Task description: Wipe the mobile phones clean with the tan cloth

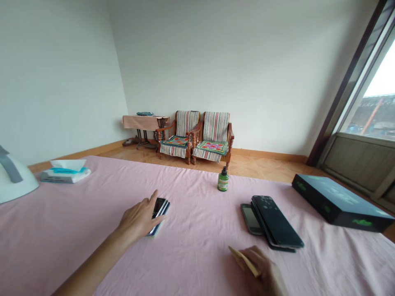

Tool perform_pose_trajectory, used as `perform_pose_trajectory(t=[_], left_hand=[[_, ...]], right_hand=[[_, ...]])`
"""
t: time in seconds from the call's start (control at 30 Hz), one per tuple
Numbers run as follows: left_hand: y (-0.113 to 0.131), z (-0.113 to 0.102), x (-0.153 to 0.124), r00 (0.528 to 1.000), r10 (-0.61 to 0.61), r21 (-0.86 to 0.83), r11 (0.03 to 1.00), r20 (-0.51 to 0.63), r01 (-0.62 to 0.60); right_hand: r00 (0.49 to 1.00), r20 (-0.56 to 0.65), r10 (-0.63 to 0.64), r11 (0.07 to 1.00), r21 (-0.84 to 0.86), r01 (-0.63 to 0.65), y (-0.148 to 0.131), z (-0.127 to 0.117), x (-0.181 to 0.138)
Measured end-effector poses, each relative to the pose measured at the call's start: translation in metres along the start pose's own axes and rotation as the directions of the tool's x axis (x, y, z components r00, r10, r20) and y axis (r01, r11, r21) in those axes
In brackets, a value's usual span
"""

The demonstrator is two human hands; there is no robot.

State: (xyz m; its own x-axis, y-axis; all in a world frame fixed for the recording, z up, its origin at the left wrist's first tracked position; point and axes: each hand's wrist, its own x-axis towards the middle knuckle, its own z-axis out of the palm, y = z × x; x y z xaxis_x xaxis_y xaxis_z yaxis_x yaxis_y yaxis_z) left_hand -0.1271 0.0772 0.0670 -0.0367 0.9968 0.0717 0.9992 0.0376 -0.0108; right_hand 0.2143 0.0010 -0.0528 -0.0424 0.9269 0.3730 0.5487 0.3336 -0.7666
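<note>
My left hand (140,218) lies over the left side of a small stack of mobile phones (162,209) on the pink cloth. Its index finger and thumb are spread apart, and the palm covers part of the stack. Lower right, my right hand (262,269) is closed round a flat tan piece (245,261) with a pointed end; blur hides its exact kind. Just beyond that hand, a large black smartphone (277,222) tops another pile. A smaller grey phone (252,220) sticks out from this pile's left side.
A green pump bottle (223,181) stands at the far edge of the pink tablecloth (191,255). To the right lies a black box (342,203). On the left are a tissue pack (64,174) and a white appliance (15,181). Two wooden chairs (216,137) stand beyond.
</note>
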Motion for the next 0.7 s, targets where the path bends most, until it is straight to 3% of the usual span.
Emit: perform_pose_trajectory(t=[0.23, 0.37, 0.43, 0.63, 0.7], left_hand=[[0.012, -0.002, -0.003, 0.998, 0.033, -0.060, 0.998, -0.049, -0.036], [0.047, 0.002, -0.014, 0.963, 0.263, -0.346, 0.899, -0.063, -0.269], [0.068, 0.008, -0.019, 0.942, 0.335, -0.454, 0.839, -0.005, -0.301], [0.119, 0.038, -0.024, 0.941, 0.338, -0.470, 0.832, 0.007, -0.295], [0.129, 0.043, -0.028, 0.938, 0.346, -0.468, 0.831, 0.010, -0.301]], right_hand=[[0.996, -0.085, -0.009, 0.998, 0.058, 0.014, -0.003, 0.004, 0.000], [0.990, -0.140, -0.020, 0.996, 0.079, 0.031, -0.008, 0.003, 0.002], [0.984, -0.177, -0.034, 0.996, 0.070, 0.047, -0.010, -0.001, 0.004], [0.908, -0.360, -0.213, 0.967, -0.208, 0.145, -0.018, -0.012, 0.006], [0.903, -0.383, -0.196, 0.974, -0.181, 0.134, -0.016, -0.009, 0.005]])
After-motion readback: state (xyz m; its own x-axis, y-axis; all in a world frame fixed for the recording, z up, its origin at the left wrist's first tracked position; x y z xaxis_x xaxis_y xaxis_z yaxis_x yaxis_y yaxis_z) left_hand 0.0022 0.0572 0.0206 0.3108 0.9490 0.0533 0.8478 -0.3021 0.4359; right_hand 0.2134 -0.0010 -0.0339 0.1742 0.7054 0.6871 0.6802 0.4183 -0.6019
